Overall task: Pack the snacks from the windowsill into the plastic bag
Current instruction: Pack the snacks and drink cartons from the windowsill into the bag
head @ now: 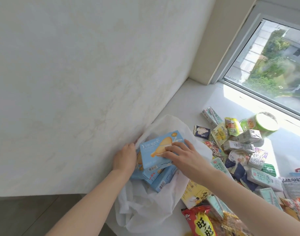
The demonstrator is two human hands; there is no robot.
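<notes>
A white translucent plastic bag (145,206) lies open on the windowsill against the wall. Inside it sit two blue biscuit boxes (162,180), and a third blue biscuit box (151,150) rests on top of them at the bag's mouth. My left hand (125,158) grips the bag's left rim beside the boxes. My right hand (181,155) lies on the top box's right end, fingers spread over its face. A heap of snacks (239,150) covers the sill to the right of the bag.
The pale wall (77,82) stands right behind the bag. A green round tin (263,124) lies near the window (273,65). A red snack packet (200,222) and a yellow box (195,193) lie by the front edge. The dark floor (26,217) shows at lower left.
</notes>
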